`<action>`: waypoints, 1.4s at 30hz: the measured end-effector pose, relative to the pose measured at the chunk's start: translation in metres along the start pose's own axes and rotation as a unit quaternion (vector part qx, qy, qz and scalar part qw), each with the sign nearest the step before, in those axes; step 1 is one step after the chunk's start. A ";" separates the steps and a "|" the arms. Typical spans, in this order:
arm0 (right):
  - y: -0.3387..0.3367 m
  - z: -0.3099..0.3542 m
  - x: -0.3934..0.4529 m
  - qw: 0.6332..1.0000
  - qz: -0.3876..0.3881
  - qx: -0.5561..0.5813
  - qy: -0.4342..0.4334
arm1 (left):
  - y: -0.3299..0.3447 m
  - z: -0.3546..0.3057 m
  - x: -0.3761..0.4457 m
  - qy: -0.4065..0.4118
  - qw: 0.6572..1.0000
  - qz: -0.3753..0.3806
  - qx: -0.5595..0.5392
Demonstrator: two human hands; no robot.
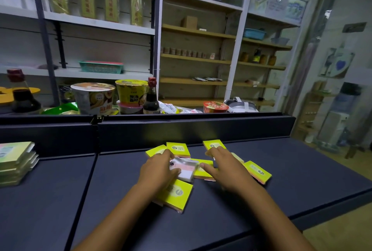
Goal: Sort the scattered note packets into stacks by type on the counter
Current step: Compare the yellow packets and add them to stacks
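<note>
At the centre of the frame the left hand (161, 168) curls its fingers round a clear-wrapped pink packet (186, 169), thumb against its near edge; the right hand (225, 167) lies flat, fingers spread, on the yellow packets (203, 170) scattered round both hands; bare dark counter (302, 170) stretches right; a finished stack (16, 162) sits at the far left edge.
</note>
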State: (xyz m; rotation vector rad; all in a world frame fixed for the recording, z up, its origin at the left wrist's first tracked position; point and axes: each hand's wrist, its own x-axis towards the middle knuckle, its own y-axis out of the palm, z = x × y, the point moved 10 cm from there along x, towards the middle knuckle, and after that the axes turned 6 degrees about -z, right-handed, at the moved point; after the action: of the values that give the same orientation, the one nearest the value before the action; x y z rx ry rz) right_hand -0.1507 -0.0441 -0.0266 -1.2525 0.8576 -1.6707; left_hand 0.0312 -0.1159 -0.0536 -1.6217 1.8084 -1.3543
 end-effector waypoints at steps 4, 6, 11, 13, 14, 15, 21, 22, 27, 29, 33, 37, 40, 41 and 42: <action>-0.001 0.002 0.004 1.000 -0.007 0.006 -0.008 | 0.004 0.008 0.000 -0.051 0.993 0.008 -0.103; -0.003 0.004 0.005 1.000 -0.012 0.010 -0.015 | 0.004 0.010 0.000 -0.067 0.985 0.010 -0.159; -0.016 0.001 0.004 0.999 -0.031 0.015 -0.021 | -0.007 0.013 0.001 -0.094 0.946 -0.020 -0.311; -0.022 -0.003 0.006 0.999 -0.039 0.018 -0.022 | -0.012 0.014 0.002 -0.092 0.931 -0.025 -0.352; -0.023 -0.004 0.007 0.999 -0.037 0.019 -0.023 | -0.015 0.014 0.002 -0.093 0.922 -0.030 -0.374; -0.022 -0.004 0.008 0.999 -0.031 0.019 -0.025 | -0.019 0.015 0.002 -0.095 0.913 -0.037 -0.394; 0.001 -0.006 0.013 0.999 0.037 0.017 -0.020 | -0.033 0.026 0.006 -0.129 0.817 -0.069 -0.557; 0.006 -0.007 0.014 0.998 0.057 0.013 -0.016 | -0.034 0.028 0.007 -0.133 0.807 -0.074 -0.570; 0.023 -0.014 0.023 0.989 0.143 -0.020 0.017 | -0.035 0.034 0.009 -0.141 0.777 -0.097 -0.605; 0.025 -0.020 0.025 0.986 0.164 -0.017 0.036 | -0.034 0.037 0.010 -0.147 0.765 -0.103 -0.619; 0.032 -0.026 0.025 0.976 0.206 -0.062 0.037 | -0.035 0.036 0.010 -0.144 0.757 -0.107 -0.628; 0.030 -0.022 0.027 0.979 0.195 -0.052 0.027 | -0.035 0.034 0.008 -0.149 0.749 -0.103 -0.637; 0.024 -0.014 0.028 0.986 0.161 -0.045 0.011 | -0.034 0.036 0.007 -0.162 0.746 -0.102 -0.638; 0.020 -0.011 0.029 0.989 0.141 -0.030 0.007 | -0.034 0.036 0.007 -0.163 0.745 -0.103 -0.639; 0.016 -0.008 0.029 0.993 0.121 -0.006 0.007 | -0.034 0.036 0.007 -0.163 0.744 -0.103 -0.640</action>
State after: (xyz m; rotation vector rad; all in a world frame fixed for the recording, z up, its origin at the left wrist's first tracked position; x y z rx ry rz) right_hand -0.1587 -0.0766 -0.0323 -1.0987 0.9866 -1.4838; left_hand 0.0765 -0.1331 -0.0405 -2.4383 2.4694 0.4556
